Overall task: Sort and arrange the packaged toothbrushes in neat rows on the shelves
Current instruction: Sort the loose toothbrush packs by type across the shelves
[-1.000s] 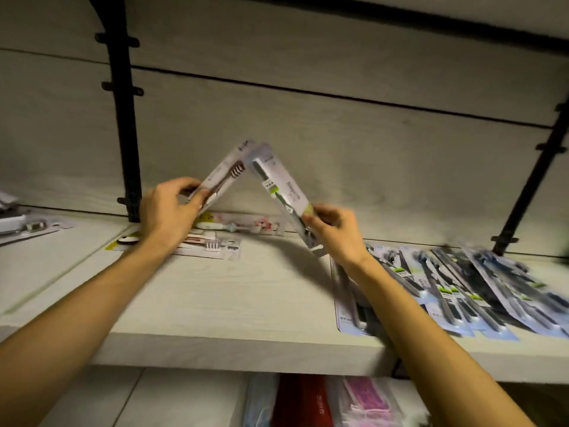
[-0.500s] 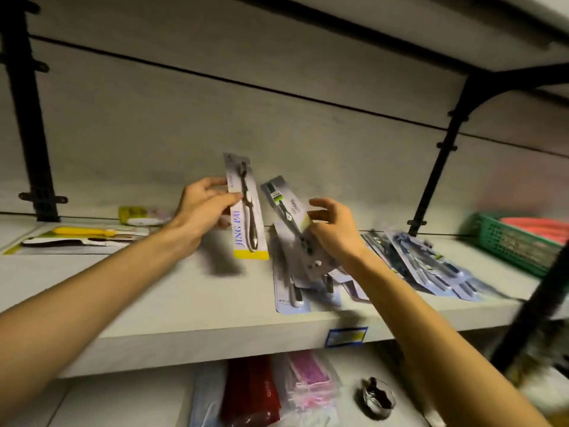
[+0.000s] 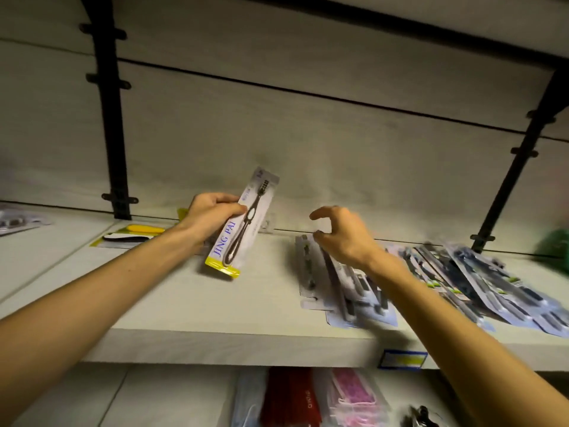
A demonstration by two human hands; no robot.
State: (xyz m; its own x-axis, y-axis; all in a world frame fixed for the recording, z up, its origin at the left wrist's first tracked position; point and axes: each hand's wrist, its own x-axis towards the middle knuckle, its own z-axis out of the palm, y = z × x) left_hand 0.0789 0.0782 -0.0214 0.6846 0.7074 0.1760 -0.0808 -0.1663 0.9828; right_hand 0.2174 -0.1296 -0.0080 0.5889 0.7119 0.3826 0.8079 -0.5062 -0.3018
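Note:
My left hand (image 3: 211,215) grips a packaged toothbrush (image 3: 243,226) marked JING PAI, with a yellow bottom edge, tilted above the pale shelf (image 3: 197,300). My right hand (image 3: 343,235) hovers with curled fingers and holds nothing, just over a small stack of grey-blue toothbrush packs (image 3: 335,285) lying on the shelf. To the right a longer overlapping row of blue toothbrush packs (image 3: 480,282) spreads along the shelf. A pack with a yellow brush (image 3: 135,234) lies at the back left.
Black shelf brackets stand at the back left (image 3: 112,131) and right (image 3: 511,177). A green basket (image 3: 554,251) sits at the far right. A blue price tag (image 3: 403,359) is on the shelf edge. Red and pink packets (image 3: 320,399) lie on the shelf below.
My right hand has let go of its toothbrush pack, which now lies on the stack. My left hand still holds its pack, now tilted more to the right.

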